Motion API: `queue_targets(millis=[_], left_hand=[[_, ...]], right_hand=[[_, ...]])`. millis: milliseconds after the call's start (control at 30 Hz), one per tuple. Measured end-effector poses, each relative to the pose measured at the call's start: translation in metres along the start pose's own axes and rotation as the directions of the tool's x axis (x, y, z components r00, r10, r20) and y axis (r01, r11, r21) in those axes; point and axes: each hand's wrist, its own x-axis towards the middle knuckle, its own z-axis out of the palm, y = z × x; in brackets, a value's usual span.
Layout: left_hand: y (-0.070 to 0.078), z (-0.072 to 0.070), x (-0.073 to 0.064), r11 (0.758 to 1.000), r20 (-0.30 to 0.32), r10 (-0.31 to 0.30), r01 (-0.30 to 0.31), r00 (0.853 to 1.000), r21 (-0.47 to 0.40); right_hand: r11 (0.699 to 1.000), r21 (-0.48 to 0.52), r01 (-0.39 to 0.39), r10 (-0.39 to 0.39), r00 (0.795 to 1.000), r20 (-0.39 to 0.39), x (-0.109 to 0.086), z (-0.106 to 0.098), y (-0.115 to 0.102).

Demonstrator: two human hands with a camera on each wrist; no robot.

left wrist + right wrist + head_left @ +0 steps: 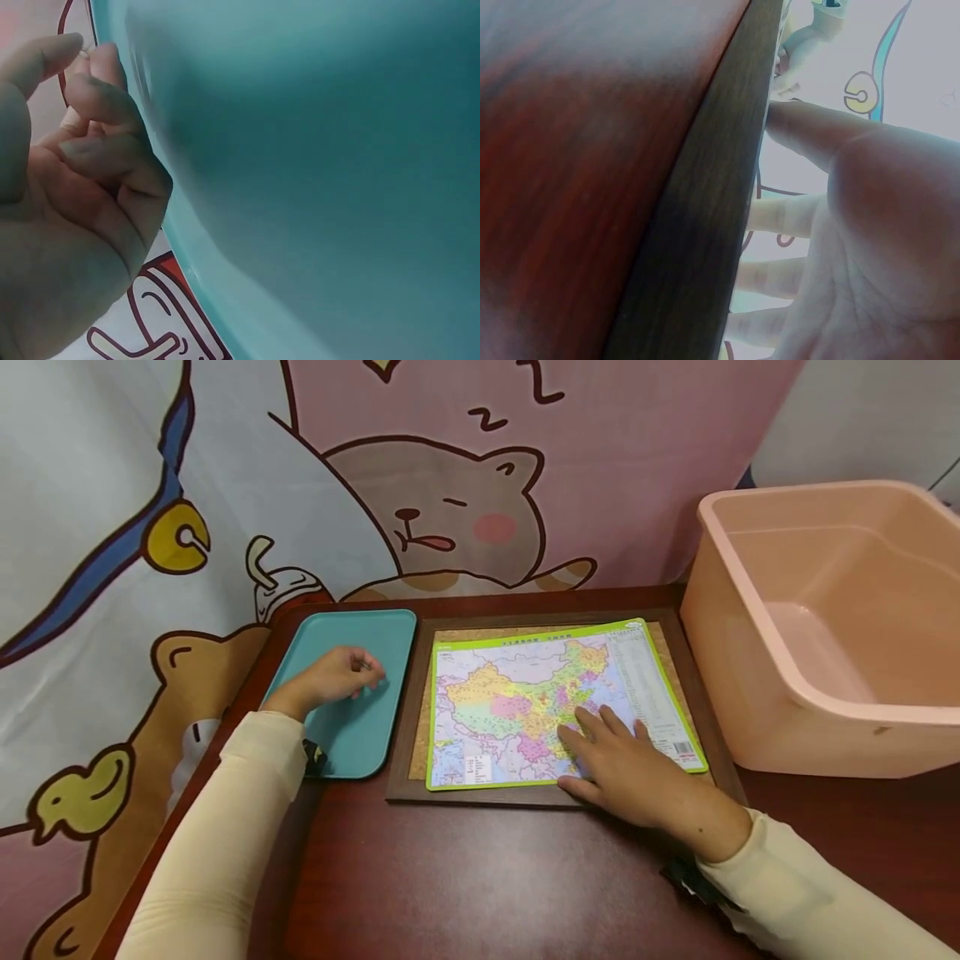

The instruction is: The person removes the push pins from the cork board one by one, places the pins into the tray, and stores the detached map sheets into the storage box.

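Above the teal tray (348, 739), my left hand (333, 678) pinches a tiny, pale, pin-like object (85, 53) between thumb and forefinger. Its other fingers are curled in. Most of the small object is hidden by the fingertips, so its exact kind is unclear. My right hand (626, 768) rests on the lower right part of a colourful map sheet (498, 681) with spread fingers, its thumb near the sheet's lower edge. The sheet has a green border and lies slightly tilted on a brown-framed cork board (422, 752).
A large pink plastic tub (757, 693) stands right of the board. The dark red table (480, 877) stretches in front. A cloth with cartoon animals (450, 502) hangs behind and on the left.
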Motion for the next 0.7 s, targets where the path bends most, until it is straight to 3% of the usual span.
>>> queue_targets(millis=[400,700], left_hand=[[0.0039,0.0075,0.0006,0.993,0.021,-0.041,0.038,0.999,0.111],[0.0071,0.0056,-0.0021,0.994,0.012,-0.042,0.040,0.999,0.099]], right_hand=[[1.000,0.008,-0.009,0.009,1.000,0.008,-0.0013,0.0017,-0.0002],[1.000,0.008,-0.013,0.013,1.000,0.010,0.0008,0.0005,-0.0012]])
